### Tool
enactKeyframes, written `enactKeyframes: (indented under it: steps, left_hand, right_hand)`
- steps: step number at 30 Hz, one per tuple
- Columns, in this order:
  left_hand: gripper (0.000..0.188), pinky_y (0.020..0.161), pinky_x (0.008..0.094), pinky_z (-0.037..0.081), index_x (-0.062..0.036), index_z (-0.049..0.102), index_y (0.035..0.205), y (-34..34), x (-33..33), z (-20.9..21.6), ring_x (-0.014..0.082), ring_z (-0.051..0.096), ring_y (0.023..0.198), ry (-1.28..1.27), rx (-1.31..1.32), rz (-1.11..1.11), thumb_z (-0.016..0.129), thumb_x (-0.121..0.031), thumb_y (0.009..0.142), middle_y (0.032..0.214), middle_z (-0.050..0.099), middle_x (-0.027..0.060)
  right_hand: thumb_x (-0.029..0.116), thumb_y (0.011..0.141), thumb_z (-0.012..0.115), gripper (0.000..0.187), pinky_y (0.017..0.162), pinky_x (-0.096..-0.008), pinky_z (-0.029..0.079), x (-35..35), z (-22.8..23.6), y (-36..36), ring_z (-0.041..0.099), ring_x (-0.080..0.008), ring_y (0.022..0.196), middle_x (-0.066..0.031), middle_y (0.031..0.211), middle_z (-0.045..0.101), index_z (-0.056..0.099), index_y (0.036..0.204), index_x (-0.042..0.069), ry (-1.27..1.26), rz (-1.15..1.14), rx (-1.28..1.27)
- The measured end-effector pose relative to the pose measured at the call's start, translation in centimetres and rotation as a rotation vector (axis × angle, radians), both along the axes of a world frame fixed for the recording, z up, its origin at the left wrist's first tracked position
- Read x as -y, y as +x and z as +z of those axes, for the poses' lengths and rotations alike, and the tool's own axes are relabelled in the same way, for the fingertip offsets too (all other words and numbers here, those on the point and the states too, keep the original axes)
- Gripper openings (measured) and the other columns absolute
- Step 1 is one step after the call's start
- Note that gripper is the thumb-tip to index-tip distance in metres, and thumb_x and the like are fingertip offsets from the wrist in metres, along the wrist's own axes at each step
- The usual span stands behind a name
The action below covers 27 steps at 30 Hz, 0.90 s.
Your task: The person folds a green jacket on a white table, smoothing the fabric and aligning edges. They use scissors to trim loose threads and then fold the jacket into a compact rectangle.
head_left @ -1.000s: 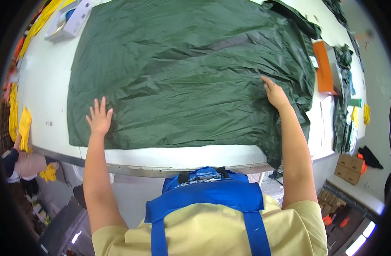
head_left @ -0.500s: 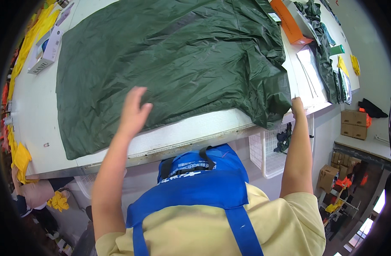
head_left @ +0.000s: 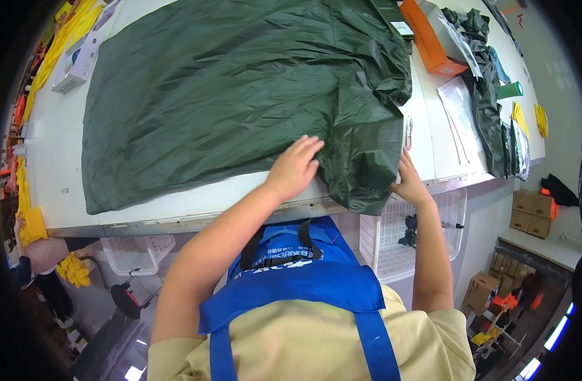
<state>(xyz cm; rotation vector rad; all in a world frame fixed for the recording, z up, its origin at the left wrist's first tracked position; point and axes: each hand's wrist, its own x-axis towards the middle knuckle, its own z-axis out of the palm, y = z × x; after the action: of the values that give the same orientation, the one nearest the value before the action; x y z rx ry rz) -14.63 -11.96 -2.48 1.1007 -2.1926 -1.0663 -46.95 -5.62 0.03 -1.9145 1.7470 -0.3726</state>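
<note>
Left hand (head_left: pixel 294 170): palm down, fingers extended and close together, thumb slightly apart; it lies over the near edge of the green fabric (head_left: pixel 221 108), with no grip on it seen. Right hand (head_left: pixel 411 184): at the right-hand edge of the same fabric, by its near corner, thumb and fingers bent; whether the cloth is pinched between them cannot be told.

Position of the fabric: spread on the white table (head_left: pixel 56 159), mostly ahead of the left hand and to its left. A bunched portion lies between the two hands, its near corner hanging over the table's front edge.

Condition of the fabric: dark green, thin, with a slight sheen. The left part lies fairly flat with fine creases running across; the right part is gathered into deep folds. The left edge is nearly straight.

Surroundings: a small slim item (head_left: pixel 409 132) lies just beyond the right hand. Further right are printed sheets (head_left: pixel 459 117), an orange box (head_left: pixel 434 41), more dark green material (head_left: pixel 488 120) and a green roll (head_left: pixel 510 90). At the far left stands a white box (head_left: pixel 78 66), with yellow fabric (head_left: pixel 56 47) beside it. A white basket (head_left: pixel 392 244) sits below the table edge on the right. The wearer has a blue apron (head_left: pixel 291 295) over a pale yellow shirt (head_left: pixel 297 346)
</note>
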Motion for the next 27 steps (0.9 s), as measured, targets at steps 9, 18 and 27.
enactKeyframes:
  steps: [9,18,27]
  left_hand:
    - [0.037,0.104,0.0466,0.032,-0.0158,0.066,0.114,-0.4,2.9,0.2,0.0273,0.041,0.127,0.079,0.548,0.012,0.049,-0.041,0.093,0.137,0.048,0.0075]
    - [0.085,0.105,0.0682,0.017,-0.0249,0.038,0.14,-3.7,0.9,1.4,0.0392,0.015,0.138,0.093,0.756,-0.056,0.072,-0.057,0.069,0.15,0.022,0.0137]
    - [0.101,0.105,0.0714,-0.001,-0.0355,0.023,0.148,-3.7,0.2,1.3,0.0426,-0.008,0.143,0.178,0.798,-0.143,0.076,-0.056,0.064,0.158,-0.001,0.0116]
  right_hand:
    - [0.018,0.09,0.056,0.022,0.067,-0.0441,0.046,-5.3,15.4,2.4,0.058,-0.0443,0.076,-0.0242,0.08,0.06,0.05,0.096,-0.002,0.141,-0.307,0.168]
    - [0.029,0.088,0.06,0.037,0.09,-0.0409,0.047,-12.4,5.2,-5.2,0.06,-0.0359,0.104,-0.0238,0.11,0.063,0.064,0.112,0.001,0.504,-0.227,-0.033]
    - [0.051,0.08,0.068,0.066,0.063,-0.0341,0.046,22.7,-3.8,-10.7,0.06,-0.0217,0.078,-0.0117,0.098,0.062,0.053,0.117,-0.002,0.233,-0.947,0.574]
